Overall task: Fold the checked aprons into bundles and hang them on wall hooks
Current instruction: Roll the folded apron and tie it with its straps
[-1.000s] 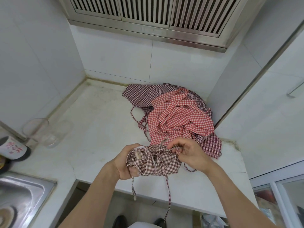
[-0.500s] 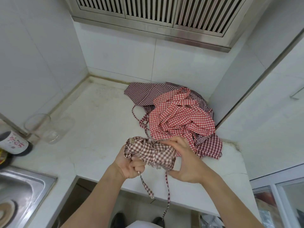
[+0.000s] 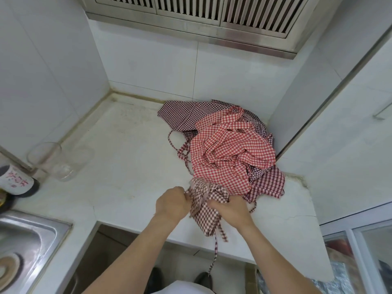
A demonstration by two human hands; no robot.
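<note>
Brown-checked apron (image 3: 206, 205), bunched into a rough bundle at the front edge of the white countertop (image 3: 118, 166), gripped from both sides. Left hand (image 3: 172, 203) clenched on the bundle's left end, knuckles up, fingers curled into the cloth. Right hand (image 3: 232, 210) grasping the right side, fingers wrapped over the fabric, fingertips hidden in the folds. Lower part of the bundle drooping past the counter edge, with a thin tie strap (image 3: 215, 253) dangling down toward the floor. Upper part of the cloth blurred, so exact folds not readable.

Just behind and touching it, a loose heap: red-checked apron (image 3: 230, 153) crumpled on top, dark maroon-checked apron (image 3: 182, 114) spread beneath and toward the back wall, another maroon patch (image 3: 267, 183) poking out at the right near the counter's cracked corner. Loops of maroon strap (image 3: 180, 146) trailing off the heap's left side onto the bare counter.

Farther left, a clear glass jar (image 3: 61, 160) lying on its side near the wall, beside an upright glass (image 3: 43, 152). At the far left edge, a white cup with red markings (image 3: 16, 180). Steel sink (image 3: 27, 240) in the lower left corner. Slatted metal hood (image 3: 201, 15) overhead, white tiled walls all round. Dark shoes (image 3: 203, 280) visible on the floor below the counter edge.
</note>
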